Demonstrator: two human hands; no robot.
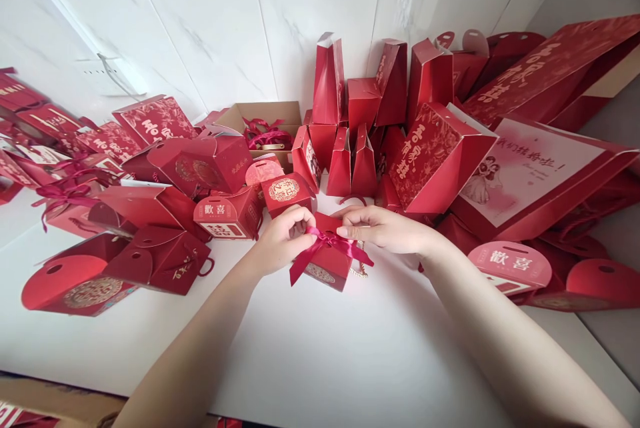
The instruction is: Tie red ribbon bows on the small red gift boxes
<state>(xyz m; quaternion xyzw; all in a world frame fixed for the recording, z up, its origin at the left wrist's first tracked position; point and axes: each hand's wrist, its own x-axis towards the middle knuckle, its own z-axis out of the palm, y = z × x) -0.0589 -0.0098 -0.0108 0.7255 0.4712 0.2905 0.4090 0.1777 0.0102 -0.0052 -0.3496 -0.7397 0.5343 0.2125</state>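
Observation:
A small red gift box point(327, 261) with gold print rests on the white table point(350, 348) at the centre. A dark pink ribbon point(325, 245) is tied in a bow on top of it, with its tails hanging over the front. My left hand point(283, 235) pinches the left loop of the bow. My right hand point(377, 227) pinches the right side of the ribbon. Both hands have their fingers curled and pressed together on the ribbon.
Many red gift boxes and bags crowd the back of the table against the white tiled wall. An open cardboard carton point(265, 121) holds ribbons. Large red paper bags point(525, 175) lie at the right, round-lidded boxes point(75, 281) at the left.

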